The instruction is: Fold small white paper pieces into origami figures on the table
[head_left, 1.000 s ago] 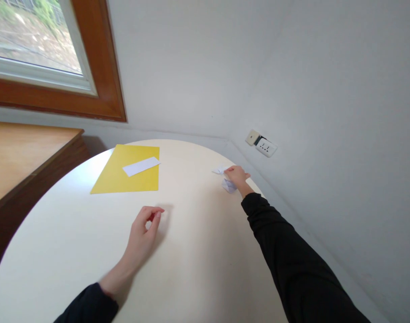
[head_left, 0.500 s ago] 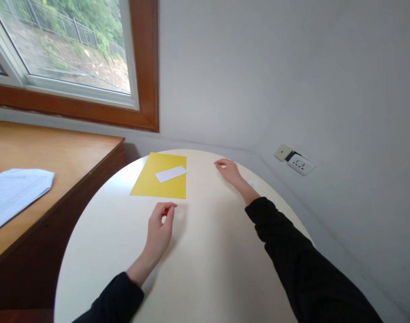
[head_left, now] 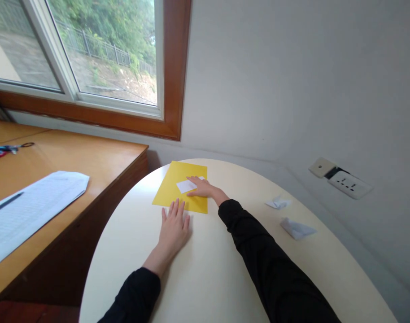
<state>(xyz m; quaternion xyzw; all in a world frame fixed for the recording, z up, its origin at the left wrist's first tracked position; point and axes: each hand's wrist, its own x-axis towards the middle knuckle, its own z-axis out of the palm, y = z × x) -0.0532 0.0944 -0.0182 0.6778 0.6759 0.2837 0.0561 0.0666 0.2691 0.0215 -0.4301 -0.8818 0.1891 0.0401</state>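
A yellow sheet of paper lies flat near the far edge of the round table. On it rests a small white strip of paper, partly hidden under my right hand. That hand's fingers are spread over the strip, with the thumb near its lower edge. My left hand lies palm down on the table just below the yellow sheet, fingers apart, the tips close to or at its near edge. Nothing shows in either hand's grasp.
Two folded white paper pieces, one behind the other, lie at the right of the white round table. On the wooden desk are printed sheets, a dark pen and scissors. A wall socket is at right.
My right hand has moved left onto the white strip and spread its fingers. My left hand has opened from a curled pose and flattened down. The view has shifted left.
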